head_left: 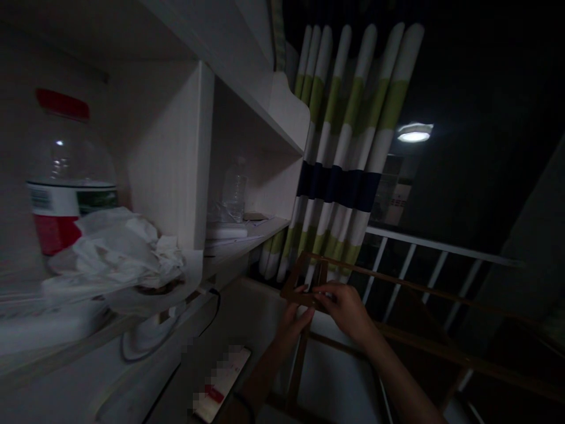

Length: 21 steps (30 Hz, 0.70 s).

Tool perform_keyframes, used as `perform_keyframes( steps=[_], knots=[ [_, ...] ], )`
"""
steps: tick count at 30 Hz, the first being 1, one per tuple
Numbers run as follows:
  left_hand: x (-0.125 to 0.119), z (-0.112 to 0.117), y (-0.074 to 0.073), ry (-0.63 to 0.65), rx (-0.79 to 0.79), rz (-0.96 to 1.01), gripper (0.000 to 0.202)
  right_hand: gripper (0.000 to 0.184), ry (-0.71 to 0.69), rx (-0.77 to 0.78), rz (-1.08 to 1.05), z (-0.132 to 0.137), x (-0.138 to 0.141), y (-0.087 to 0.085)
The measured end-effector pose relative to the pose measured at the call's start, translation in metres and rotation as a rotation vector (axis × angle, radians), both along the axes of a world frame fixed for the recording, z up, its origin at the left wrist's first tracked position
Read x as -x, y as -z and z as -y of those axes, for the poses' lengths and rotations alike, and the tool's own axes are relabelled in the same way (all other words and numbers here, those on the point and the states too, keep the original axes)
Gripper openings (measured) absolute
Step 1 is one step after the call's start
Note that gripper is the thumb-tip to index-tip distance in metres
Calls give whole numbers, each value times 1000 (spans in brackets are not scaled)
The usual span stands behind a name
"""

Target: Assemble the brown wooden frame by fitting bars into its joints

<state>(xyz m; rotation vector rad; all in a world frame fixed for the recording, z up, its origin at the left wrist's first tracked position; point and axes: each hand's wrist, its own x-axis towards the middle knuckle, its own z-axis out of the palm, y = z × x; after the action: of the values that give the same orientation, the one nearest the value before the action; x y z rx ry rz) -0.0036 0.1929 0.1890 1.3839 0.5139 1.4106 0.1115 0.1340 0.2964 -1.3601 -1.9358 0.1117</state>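
Observation:
In dim light both my hands meet at a joint of a thin brown wooden frame [399, 284], which runs from the centre to the lower right. My left hand [295, 317] comes up from below with its fingers closed on the frame's corner piece. My right hand [346, 309] grips the same joint from the right, fingers pinched together on the wood. A vertical slat [300, 365] of the frame drops down between my forearms.
White shelves [247, 241] fill the left, holding a large clear bottle [66, 176] with a red cap, crumpled plastic bags [119, 253] and a smaller bottle [233, 194]. A green, white and navy striped curtain [344, 159] hangs behind. A white railing [432, 259] and a lamp [414, 132] stand right.

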Motion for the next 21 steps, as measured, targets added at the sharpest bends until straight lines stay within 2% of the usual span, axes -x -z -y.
perform_keyframes(
  steps=[3,10,21],
  knots=[
    [0,-3,-1,39,-92,-34,36,19,-4,25,13,-5,-2,7],
    [-1,-2,-3,33,-95,-39,37,17,-9,14,97,-5,-5,9],
    [-2,-11,11,37,54,27,39,19,-42,-60,-3,-2,-2,13]
  ],
)
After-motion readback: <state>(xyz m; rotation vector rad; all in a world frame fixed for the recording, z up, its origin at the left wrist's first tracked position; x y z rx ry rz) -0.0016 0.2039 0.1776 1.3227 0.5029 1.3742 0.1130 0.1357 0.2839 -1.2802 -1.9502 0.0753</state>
